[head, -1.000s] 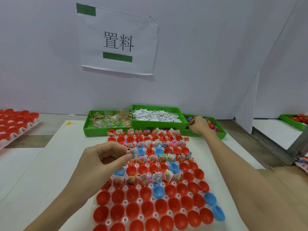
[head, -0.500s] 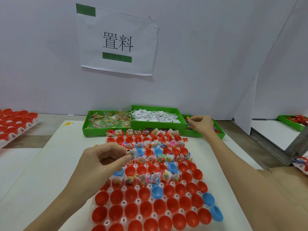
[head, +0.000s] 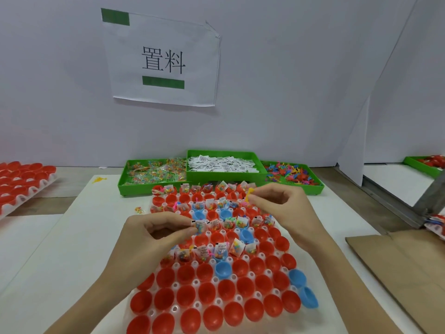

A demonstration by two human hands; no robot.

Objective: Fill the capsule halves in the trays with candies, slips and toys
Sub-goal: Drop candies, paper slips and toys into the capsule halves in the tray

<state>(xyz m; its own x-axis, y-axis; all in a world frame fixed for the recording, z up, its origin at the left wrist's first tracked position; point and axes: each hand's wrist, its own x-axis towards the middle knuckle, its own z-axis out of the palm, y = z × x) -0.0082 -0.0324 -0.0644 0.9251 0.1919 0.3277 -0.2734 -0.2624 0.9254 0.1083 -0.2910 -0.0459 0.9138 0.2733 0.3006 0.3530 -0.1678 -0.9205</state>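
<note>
From the head camera, the left hand (head: pixel 154 233) is hovering over the tray (head: pixel 216 273) of red and blue capsule halves, its thumb and forefinger pinching a small packet (head: pixel 199 226) with a white slip above the middle rows. The right hand (head: pixel 279 203) is hanging over the tray's far right part, fingers curled, pinching a yellow toy (head: pixel 249 192). Far rows are sitting filled; near rows are lying bare. Behind the tray, three green bins are holding candies (head: pixel 154 171), slips (head: pixel 221 163) and toys (head: pixel 289 173).
</note>
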